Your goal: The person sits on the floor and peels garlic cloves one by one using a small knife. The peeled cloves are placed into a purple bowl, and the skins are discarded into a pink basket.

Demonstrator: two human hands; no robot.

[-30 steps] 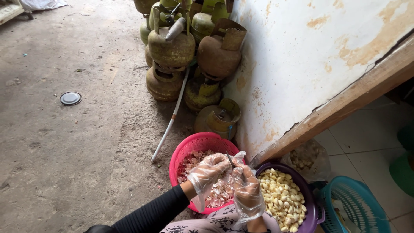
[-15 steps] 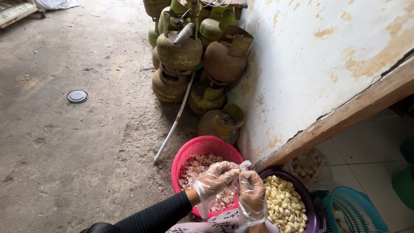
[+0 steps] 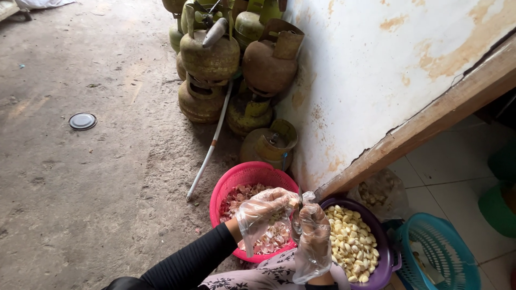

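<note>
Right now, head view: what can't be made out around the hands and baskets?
- Item pinched between left hand and right hand: too small, and the crumpled plastic gloves cover it.
- Right hand's fingers: grip hidden by the glove.
- Teal basket: cut off by the bottom edge; contents unclear.
- Purple bowl: near side cut off by the frame edge.
- Clear bag by the wall: contents blurred.

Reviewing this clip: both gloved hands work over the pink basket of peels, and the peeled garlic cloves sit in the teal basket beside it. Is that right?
Not quite. The head view shows the peeled garlic cloves in a purple bowl, not the teal basket. The rest stands: both gloved hands, left and right, work over the pink basket of peels.
</note>
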